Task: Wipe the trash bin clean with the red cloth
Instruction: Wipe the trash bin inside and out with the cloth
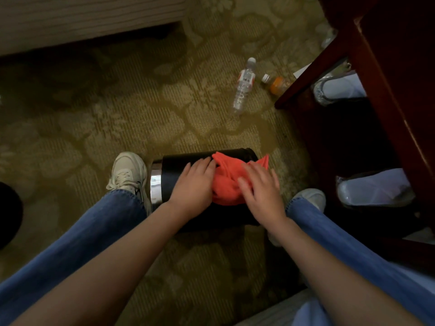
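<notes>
Lying flat on the red cloth (226,184), the right hand (261,189) is being pressed down with its fingers spread and slightly blurred; nothing is being pinched. The cloth is sitting bunched on the upward-facing side of the black trash bin (174,165), which is lying on its side on the patterned carpet (117,102) between the person's feet. Just beside the cloth, the left hand (193,184) is being rested palm-down on the bin wall, fingers straight and close together, probably to steady the bin. Wiping is judged to be under way on this one stretch of the outer wall; the chrome rim (155,184), the underside and the inside are not yet being reached. Farther off, a clear water bottle (243,88) and an orange drink bottle (276,84) are lying on the carpet.
</notes>
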Tool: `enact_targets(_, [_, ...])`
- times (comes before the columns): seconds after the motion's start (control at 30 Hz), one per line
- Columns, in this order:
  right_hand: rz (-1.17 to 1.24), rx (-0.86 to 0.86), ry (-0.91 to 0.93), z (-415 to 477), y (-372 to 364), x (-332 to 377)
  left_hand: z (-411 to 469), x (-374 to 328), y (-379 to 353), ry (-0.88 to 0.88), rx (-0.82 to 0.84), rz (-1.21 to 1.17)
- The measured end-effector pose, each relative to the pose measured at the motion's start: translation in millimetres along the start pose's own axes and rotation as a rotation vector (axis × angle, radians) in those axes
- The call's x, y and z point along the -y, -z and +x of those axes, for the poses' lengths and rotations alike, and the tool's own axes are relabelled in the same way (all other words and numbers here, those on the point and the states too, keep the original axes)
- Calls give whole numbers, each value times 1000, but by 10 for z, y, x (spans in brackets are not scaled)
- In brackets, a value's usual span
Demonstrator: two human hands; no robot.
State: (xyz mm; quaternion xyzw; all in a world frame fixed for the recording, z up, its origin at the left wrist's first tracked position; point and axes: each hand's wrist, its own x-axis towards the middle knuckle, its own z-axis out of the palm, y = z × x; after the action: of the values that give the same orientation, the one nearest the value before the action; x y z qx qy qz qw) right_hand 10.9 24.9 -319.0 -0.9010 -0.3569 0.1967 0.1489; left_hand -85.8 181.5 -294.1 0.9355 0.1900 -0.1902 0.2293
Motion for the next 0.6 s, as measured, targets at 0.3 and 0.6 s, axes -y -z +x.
enact_targets(0.3, [-68,-52,-359,-67,-102,-325,383,-428,-197,-216,209,241])
enact_targets(0.6, [94,-102,-308,37,-394,-423,597,-379,-359,-189,111,305])
